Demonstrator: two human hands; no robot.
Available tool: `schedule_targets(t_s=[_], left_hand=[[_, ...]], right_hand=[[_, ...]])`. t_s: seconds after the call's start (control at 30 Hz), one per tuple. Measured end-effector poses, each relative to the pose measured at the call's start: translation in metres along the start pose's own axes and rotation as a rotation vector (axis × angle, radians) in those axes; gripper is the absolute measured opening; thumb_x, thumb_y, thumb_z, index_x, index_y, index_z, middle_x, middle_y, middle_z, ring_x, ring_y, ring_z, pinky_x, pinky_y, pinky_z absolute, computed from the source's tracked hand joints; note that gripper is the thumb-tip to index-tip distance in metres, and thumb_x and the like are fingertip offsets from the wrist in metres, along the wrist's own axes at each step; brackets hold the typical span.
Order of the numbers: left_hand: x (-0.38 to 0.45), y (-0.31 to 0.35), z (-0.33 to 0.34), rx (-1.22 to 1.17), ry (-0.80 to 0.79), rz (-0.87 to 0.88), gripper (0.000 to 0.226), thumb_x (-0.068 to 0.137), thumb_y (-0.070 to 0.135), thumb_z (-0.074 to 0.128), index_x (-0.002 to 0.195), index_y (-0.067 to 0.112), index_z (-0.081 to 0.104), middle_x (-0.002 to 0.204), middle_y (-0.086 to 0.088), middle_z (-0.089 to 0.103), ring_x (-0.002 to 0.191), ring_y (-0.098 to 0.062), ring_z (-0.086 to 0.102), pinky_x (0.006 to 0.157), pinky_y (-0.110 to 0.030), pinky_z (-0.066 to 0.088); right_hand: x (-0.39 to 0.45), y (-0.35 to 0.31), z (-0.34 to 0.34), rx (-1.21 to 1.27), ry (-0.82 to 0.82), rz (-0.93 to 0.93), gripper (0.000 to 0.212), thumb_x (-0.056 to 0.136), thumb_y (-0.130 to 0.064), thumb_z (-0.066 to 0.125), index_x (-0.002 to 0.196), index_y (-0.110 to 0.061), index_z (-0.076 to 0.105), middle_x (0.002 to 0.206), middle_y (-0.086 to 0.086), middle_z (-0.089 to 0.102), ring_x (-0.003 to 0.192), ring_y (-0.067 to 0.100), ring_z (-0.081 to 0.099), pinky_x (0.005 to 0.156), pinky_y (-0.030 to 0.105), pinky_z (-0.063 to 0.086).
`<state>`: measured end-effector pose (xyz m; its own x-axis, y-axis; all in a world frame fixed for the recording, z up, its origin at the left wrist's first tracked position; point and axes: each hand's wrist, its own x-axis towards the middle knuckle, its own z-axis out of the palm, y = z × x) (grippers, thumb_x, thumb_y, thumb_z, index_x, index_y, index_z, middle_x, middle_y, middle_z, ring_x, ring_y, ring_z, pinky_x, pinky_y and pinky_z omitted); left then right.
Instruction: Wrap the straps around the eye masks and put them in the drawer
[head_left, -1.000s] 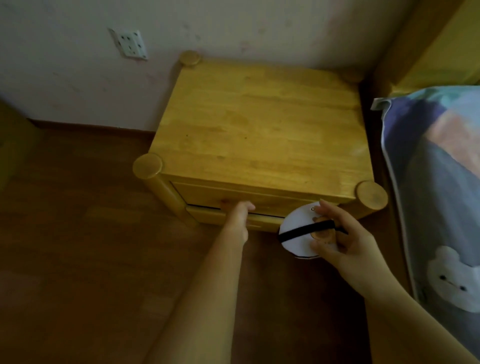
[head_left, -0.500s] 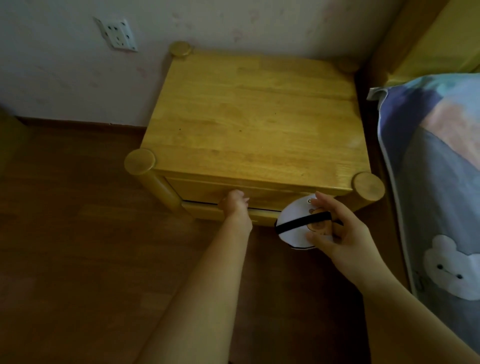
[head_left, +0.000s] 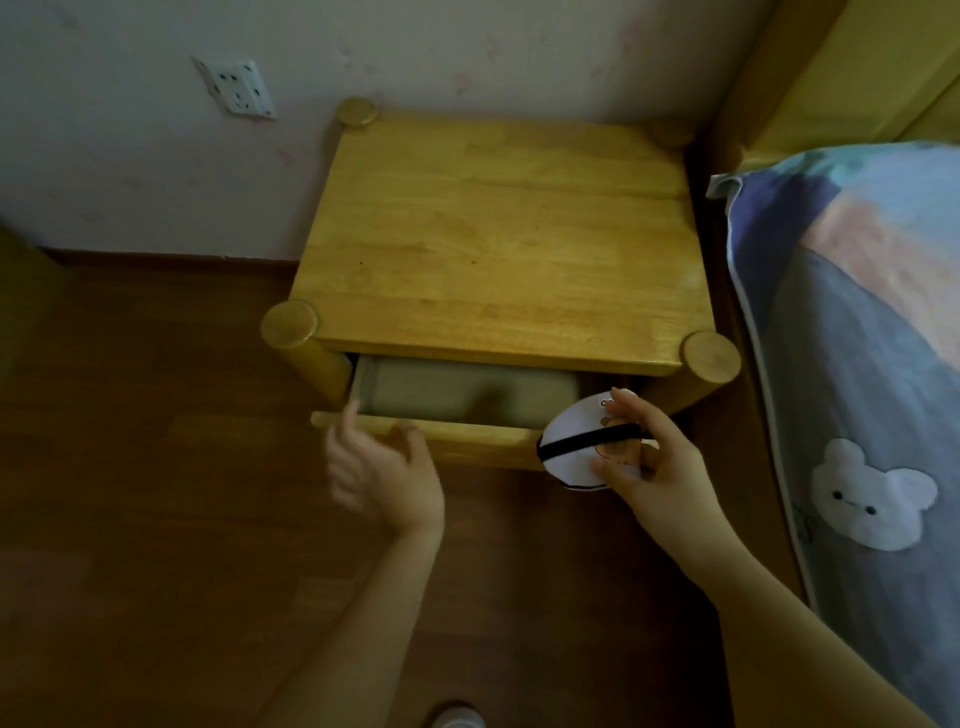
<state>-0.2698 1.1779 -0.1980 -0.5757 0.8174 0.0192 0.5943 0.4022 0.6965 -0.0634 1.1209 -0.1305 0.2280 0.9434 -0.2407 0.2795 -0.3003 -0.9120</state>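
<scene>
Since a moment ago, the drawer (head_left: 447, 431) of the wooden nightstand (head_left: 498, 249) has slid out, and the left hand (head_left: 384, 475) has let go of its front and pulled back. Now that hand floats just in front of the drawer front, touching nothing. Its fingers are spread apart and loose, and they look blurry. The fingertips point up toward the drawer's left end.

The drawer is open partway. Its gray-brown floor shows behind the left fingers, under the nightstand top. Nothing can be seen lying in the part that shows.

The right hand (head_left: 654, 467) holds the folded white eye mask (head_left: 571, 447). The thumb and fingers pinch its right side. The black strap (head_left: 576, 441) is wrapped across the mask and runs from the mask's left edge to under the right fingers. A small brown bear picture peeks out between those fingers. The mask is up in the air, in front of the drawer's right end, not inside it.

Past the right fingers is a bed with a blue and pink pillow (head_left: 852, 332) that has a white bear on it. Far beyond the left fingers, a white wall socket (head_left: 236, 88) sits on the wall. Under both hands is a dark brown wooden floor (head_left: 145, 467).
</scene>
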Motion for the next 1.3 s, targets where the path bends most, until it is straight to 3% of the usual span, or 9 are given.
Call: schedule_targets(t_s=[0.1,0.17,0.3,0.5,0.73,0.93,1.03,1.17,1.3], left_hand=[[0.013,-0.003,0.004,0.283,-0.230,0.631,0.022,0.097,0.033,0.046,0.106,0.024,0.064,0.110,0.004,0.066,0.106,-0.015,0.060,0.112,-0.038,0.020],[0.020,0.004,0.007,0.415,-0.327,0.812,0.037,0.098,0.037,0.038,0.086,0.022,0.069,0.082,0.005,0.070,0.078,-0.013,0.064,0.107,-0.035,0.027],[0.042,0.025,0.005,0.574,-0.433,0.769,0.047,0.100,0.039,0.030,0.079,0.020,0.068,0.058,0.002,0.061,0.057,-0.017,0.057,0.086,-0.034,0.035],[0.038,0.026,0.007,0.734,-0.664,0.840,0.060,0.100,0.047,0.020,0.072,0.017,0.063,0.055,0.002,0.049,0.052,-0.016,0.052,0.050,-0.027,0.037],[0.042,0.002,0.021,0.590,-0.772,0.705,0.043,0.098,0.051,0.027,0.087,0.021,0.057,0.060,0.007,0.046,0.059,-0.016,0.050,0.055,-0.029,0.037],[0.045,0.001,0.024,0.503,-0.807,0.654,0.039,0.096,0.052,0.034,0.102,0.023,0.059,0.066,0.008,0.050,0.061,-0.014,0.051,0.057,-0.028,0.039],[0.045,0.000,0.024,0.469,-0.797,0.670,0.039,0.096,0.050,0.035,0.104,0.022,0.061,0.070,0.005,0.054,0.063,-0.015,0.052,0.057,-0.028,0.041],[0.044,-0.001,0.023,0.467,-0.775,0.687,0.038,0.096,0.049,0.035,0.098,0.021,0.061,0.069,0.005,0.055,0.060,-0.015,0.050,0.055,-0.028,0.039],[0.043,0.001,0.023,0.452,-0.775,0.681,0.036,0.096,0.047,0.036,0.099,0.021,0.062,0.070,0.003,0.057,0.062,-0.016,0.055,0.056,-0.028,0.045]], right_hand=[[0.006,0.003,0.007,0.028,0.054,0.034,0.061,0.087,-0.003,0.060,0.140,-0.023,0.038,0.125,-0.014,0.054,0.112,0.006,0.057,0.086,0.016,0.052],[0.014,0.004,0.012,0.085,0.095,0.062,0.056,0.090,-0.004,0.056,0.140,-0.021,0.037,0.121,-0.013,0.057,0.111,0.006,0.057,0.087,0.020,0.049],[0.038,0.003,0.020,0.130,0.144,0.141,0.047,0.091,0.000,0.052,0.134,-0.018,0.043,0.111,-0.008,0.064,0.101,-0.001,0.058,0.075,0.010,0.047],[0.069,0.028,0.026,0.042,0.064,0.289,0.041,0.093,0.003,0.046,0.132,-0.011,0.047,0.121,0.004,0.058,0.104,0.014,0.057,0.083,0.023,0.045],[0.094,0.068,0.055,-0.280,-0.342,0.453,0.051,0.089,0.004,0.053,0.138,-0.007,0.041,0.132,0.014,0.052,0.120,0.025,0.051,0.095,0.029,0.045],[0.103,0.074,0.049,-0.926,-0.536,0.197,0.055,0.090,-0.005,0.052,0.141,-0.021,0.040,0.137,0.011,0.050,0.123,0.028,0.051,0.098,0.033,0.043],[0.103,0.071,0.054,-1.296,-0.576,0.109,0.046,0.092,-0.012,0.051,0.135,-0.027,0.044,0.123,0.009,0.057,0.108,0.026,0.058,0.084,0.035,0.050],[0.108,0.069,0.063,-1.405,-0.620,0.074,0.039,0.095,-0.022,0.047,0.133,-0.029,0.045,0.123,0.008,0.057,0.106,0.025,0.060,0.077,0.033,0.047],[0.113,0.064,0.068,-1.490,-0.766,0.211,0.048,0.097,-0.037,0.036,0.144,-0.028,0.029,0.144,0.010,0.042,0.123,0.030,0.050,0.091,0.040,0.044]])
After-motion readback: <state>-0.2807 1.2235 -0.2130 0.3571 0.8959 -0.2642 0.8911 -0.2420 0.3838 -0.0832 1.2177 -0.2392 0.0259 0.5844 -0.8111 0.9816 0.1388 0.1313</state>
